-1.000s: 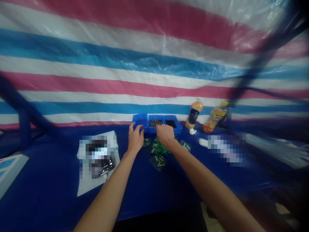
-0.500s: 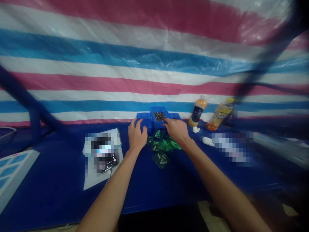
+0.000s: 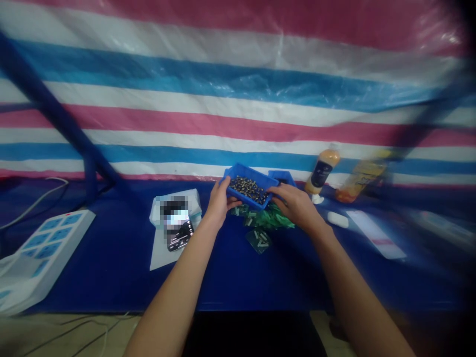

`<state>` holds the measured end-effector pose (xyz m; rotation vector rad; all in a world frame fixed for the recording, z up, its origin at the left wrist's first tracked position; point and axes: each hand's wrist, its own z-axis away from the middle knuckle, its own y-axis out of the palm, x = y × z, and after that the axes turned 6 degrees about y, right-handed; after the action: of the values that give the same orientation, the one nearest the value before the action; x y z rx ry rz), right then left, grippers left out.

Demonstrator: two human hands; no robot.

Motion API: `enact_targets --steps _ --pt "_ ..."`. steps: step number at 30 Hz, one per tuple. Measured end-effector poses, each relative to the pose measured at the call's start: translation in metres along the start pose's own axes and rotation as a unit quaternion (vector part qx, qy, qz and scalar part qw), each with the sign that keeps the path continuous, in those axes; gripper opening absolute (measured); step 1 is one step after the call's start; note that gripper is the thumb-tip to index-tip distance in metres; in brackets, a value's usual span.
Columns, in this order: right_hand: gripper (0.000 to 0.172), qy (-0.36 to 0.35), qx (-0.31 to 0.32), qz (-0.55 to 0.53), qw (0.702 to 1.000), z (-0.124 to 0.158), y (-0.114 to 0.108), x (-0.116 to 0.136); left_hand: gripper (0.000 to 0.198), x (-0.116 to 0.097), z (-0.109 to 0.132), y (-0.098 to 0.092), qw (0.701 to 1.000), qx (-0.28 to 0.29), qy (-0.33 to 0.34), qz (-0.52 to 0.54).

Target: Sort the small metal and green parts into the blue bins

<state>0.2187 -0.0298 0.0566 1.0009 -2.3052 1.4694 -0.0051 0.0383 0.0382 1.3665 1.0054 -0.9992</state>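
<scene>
A blue plastic bin (image 3: 241, 171) is gripped between my two hands, tilted, with many small dark and brassy metal parts (image 3: 246, 188) in it, perhaps screws. My left hand (image 3: 219, 201) closes on its left end, thumb at the rim. On the right end, my right hand (image 3: 292, 203) pinches the rim. Behind my right hand stands another blue bin (image 3: 282, 176), its contents mostly hidden. Below the held bin lie green plastic bags (image 3: 273, 218) and a small clear bag (image 3: 259, 241) with pale, stick-like pieces.
Two drink bottles (image 3: 323, 168) stand at the back right. A white case (image 3: 337, 219) and a pale flat phone-like object (image 3: 375, 234) lie at right. A phone (image 3: 180, 237) rests on white paper (image 3: 159, 253). A large power strip (image 3: 55, 248) sits at far left.
Both hands have taken hold of the bin of metal parts, which is now lifted forward of the other bins and tilted. The camera view has shifted left.
</scene>
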Motion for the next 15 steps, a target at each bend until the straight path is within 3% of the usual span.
enact_targets --steps 3,5,9,12,15 --pt "0.045 0.076 -0.094 -0.147 0.982 0.0 0.015 0.001 0.052 0.002 0.007 0.005 0.996 -0.011 -0.01 0.085" --pt "0.055 0.157 -0.131 -0.271 0.941 0.0 0.024 0.003 0.053 0.004 0.012 0.011 0.992 -0.007 -0.01 0.128" --pt "0.056 0.268 -0.087 -0.462 0.841 -0.001 0.027 0.006 0.058 0.009 0.019 0.023 0.989 0.002 0.001 0.151" --pt "0.06 0.311 -0.08 -0.506 0.801 -0.003 0.025 0.003 0.061 0.015 0.022 0.028 0.993 0.019 0.025 0.116" --pt "0.061 0.348 -0.121 -0.472 0.8 -0.004 0.031 -0.011 0.052 0.024 0.021 0.027 0.998 0.028 0.048 0.034"
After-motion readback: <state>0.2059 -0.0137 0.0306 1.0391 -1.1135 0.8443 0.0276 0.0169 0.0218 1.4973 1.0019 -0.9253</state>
